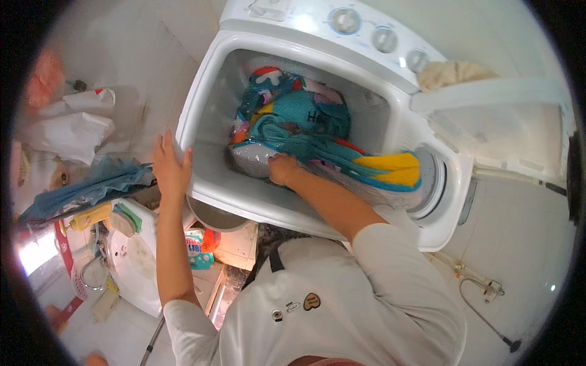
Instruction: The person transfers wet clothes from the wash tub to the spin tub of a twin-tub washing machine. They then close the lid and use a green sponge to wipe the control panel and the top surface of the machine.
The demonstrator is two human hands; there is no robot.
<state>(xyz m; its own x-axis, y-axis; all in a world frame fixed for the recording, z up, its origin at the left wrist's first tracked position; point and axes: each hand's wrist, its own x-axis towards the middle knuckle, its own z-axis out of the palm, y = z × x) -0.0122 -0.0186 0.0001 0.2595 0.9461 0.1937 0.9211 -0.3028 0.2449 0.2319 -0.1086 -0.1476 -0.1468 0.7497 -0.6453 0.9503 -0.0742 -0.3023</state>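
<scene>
A twin-tub washing machine (206,59) stands open before me, with wet, multicoloured fabric (297,110) in its large tub. A length of that teal, yellow and grey fabric runs over the divider into the round opening of the spin tub (439,183). My right hand (284,169) is down in the large tub at the lower edge of the fabric, beside a grey, glistening wet part. Its fingers are curled and partly hidden, so its hold is unclear. My left hand (171,164) rests against the tub's left outer rim, fingers spread, holding nothing.
The control panel with knobs (345,20) is at the machine's back. A raised translucent lid (503,128) stands right, with beige cloth (453,75) behind it. At left are a white sink (132,256), a yellow bottle (91,217) and hanging blue mesh (91,183). A bucket (219,217) sits below the machine.
</scene>
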